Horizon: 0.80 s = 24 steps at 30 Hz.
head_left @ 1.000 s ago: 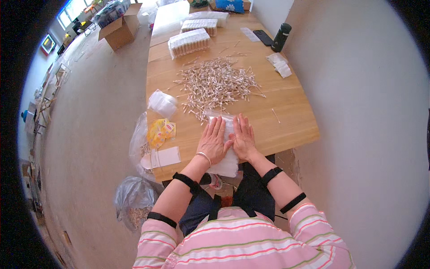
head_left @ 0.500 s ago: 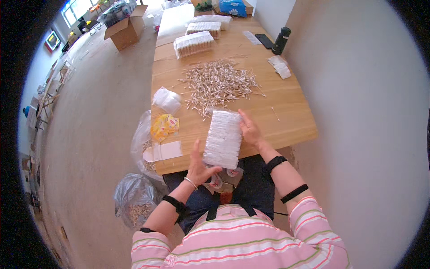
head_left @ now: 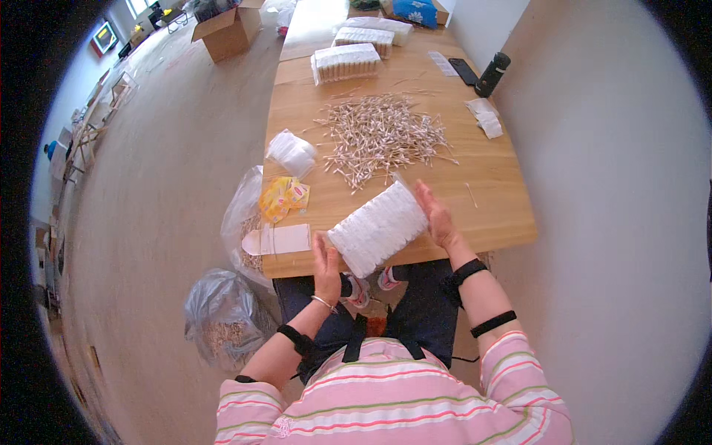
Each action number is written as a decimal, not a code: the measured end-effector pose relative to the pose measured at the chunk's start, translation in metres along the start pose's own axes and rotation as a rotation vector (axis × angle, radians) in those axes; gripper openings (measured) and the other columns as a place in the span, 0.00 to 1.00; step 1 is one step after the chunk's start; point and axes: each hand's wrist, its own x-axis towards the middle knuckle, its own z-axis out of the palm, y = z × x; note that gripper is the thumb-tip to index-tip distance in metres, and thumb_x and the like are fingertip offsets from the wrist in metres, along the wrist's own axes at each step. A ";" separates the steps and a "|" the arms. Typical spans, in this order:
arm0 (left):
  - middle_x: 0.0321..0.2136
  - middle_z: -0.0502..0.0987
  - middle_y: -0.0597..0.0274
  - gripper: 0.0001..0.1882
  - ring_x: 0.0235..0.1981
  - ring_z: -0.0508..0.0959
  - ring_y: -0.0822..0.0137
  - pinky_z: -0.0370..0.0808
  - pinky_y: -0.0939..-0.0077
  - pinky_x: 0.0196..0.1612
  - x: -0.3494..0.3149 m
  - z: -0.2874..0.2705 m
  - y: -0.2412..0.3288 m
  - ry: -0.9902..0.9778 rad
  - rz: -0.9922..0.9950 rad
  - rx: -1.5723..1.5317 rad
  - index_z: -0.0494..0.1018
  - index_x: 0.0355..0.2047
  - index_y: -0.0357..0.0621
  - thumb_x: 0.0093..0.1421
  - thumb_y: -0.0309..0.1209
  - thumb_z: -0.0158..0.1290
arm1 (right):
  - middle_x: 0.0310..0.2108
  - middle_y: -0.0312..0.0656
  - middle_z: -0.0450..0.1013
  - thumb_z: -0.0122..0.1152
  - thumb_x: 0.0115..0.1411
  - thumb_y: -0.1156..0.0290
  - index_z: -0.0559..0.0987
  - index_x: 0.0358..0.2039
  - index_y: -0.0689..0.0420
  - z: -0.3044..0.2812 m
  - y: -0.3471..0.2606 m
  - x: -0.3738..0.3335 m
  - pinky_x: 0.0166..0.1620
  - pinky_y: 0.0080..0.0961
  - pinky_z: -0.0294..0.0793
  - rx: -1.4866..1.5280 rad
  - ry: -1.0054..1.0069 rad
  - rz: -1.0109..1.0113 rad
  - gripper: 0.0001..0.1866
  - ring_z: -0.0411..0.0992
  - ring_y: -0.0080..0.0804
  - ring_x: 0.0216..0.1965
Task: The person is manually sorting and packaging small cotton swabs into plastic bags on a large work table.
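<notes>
At the table's near edge, a clear-wrapped pack of white cotton swabs [head_left: 380, 228] is tilted, its right end farther away than its left. My left hand [head_left: 326, 273] is at the left end, fingers stretched upward along it. My right hand [head_left: 437, 216] presses the opposite end with straight fingers. Between the two palms the pack is held. Past it lies a loose heap of cotton swabs [head_left: 386, 137]. What lies under the pack is hidden.
Two wrapped swab packs [head_left: 345, 64] stand behind the heap. White plastic bags [head_left: 292, 153], yellow packets [head_left: 283, 197] and a white card [head_left: 278, 240] lie on the left. A black bottle [head_left: 492, 74] and phone [head_left: 463, 72] stand far right. A grey bag [head_left: 222, 308] is on the floor.
The pack has turned clockwise from nearly upright to slanted. My left hand has shifted from its lower corner to its left end, and my right hand has moved slightly right.
</notes>
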 end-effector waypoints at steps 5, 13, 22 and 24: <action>0.59 0.54 0.50 0.45 0.59 0.57 0.61 0.52 0.69 0.61 0.010 0.036 0.008 0.009 -0.205 -0.393 0.38 0.64 0.42 0.59 0.59 0.41 | 0.64 0.42 0.49 0.29 0.61 0.37 0.48 0.65 0.55 0.015 -0.007 -0.005 0.63 0.30 0.45 0.111 -0.350 0.182 0.42 0.49 0.33 0.63; 0.56 0.60 0.55 0.41 0.55 0.62 0.62 0.59 0.68 0.58 0.031 0.029 -0.007 -0.047 -0.219 -0.595 0.44 0.63 0.47 0.59 0.58 0.42 | 0.61 0.39 0.55 0.32 0.58 0.33 0.49 0.64 0.55 0.038 0.001 -0.029 0.62 0.32 0.49 0.103 -0.222 0.090 0.44 0.53 0.31 0.60; 0.57 0.59 0.52 0.39 0.57 0.59 0.61 0.53 0.70 0.60 0.034 0.021 -0.021 -0.022 -0.197 -0.430 0.45 0.62 0.40 0.62 0.57 0.37 | 0.49 0.41 0.67 0.34 0.64 0.44 0.64 0.54 0.62 0.023 0.018 -0.016 0.50 0.25 0.64 0.348 0.126 0.216 0.33 0.64 0.25 0.47; 0.57 0.59 0.51 0.40 0.57 0.59 0.61 0.53 0.70 0.60 0.029 0.020 -0.021 0.059 -0.218 -0.316 0.46 0.62 0.38 0.62 0.58 0.36 | 0.44 0.41 0.70 0.38 0.65 0.47 0.68 0.50 0.63 0.004 0.029 -0.012 0.45 0.23 0.68 0.276 0.338 0.230 0.30 0.67 0.23 0.42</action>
